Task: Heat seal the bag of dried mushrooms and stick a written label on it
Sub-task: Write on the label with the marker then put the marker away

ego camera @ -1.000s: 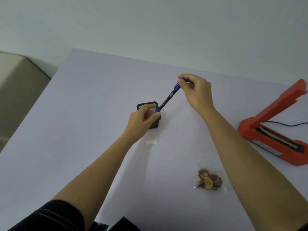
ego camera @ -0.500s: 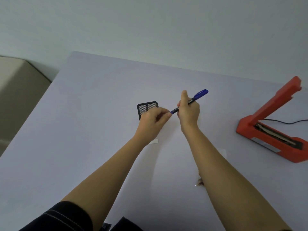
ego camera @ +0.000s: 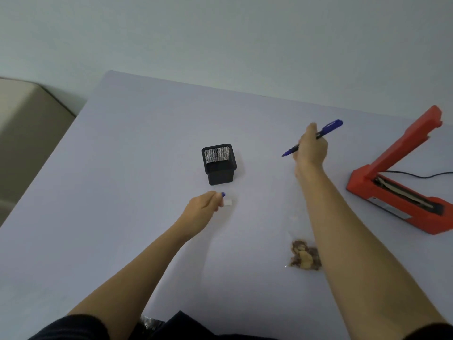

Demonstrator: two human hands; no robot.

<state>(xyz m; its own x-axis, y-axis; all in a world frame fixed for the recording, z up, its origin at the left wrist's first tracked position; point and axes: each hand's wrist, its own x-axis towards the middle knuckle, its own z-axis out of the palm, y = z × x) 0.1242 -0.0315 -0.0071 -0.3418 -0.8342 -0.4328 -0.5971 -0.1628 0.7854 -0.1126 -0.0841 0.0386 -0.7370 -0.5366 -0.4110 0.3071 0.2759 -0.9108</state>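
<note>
My right hand (ego camera: 310, 148) grips a blue pen (ego camera: 328, 128) above the table, its bare tip pointing down to the left. My left hand (ego camera: 204, 206) is closed around the pen's blue cap (ego camera: 222, 194), low over the table just in front of the pen holder. A small white label (ego camera: 228, 202) lies on the table right beside my left fingers. The clear bag of dried mushrooms (ego camera: 302, 255) lies near me, partly hidden behind my right forearm. The red heat sealer (ego camera: 397, 192) stands at the right with its arm raised.
A black mesh pen holder (ego camera: 219, 165) stands mid-table between my hands. The sealer's black cord (ego camera: 421, 174) runs off to the right. The table's left edge (ego camera: 49, 155) borders a beige surface. A pale wall lies behind the table.
My hands have pulled apart and the cap has come off the pen. My left hand dropped toward the label with the cap; my right hand moved right with the pen.
</note>
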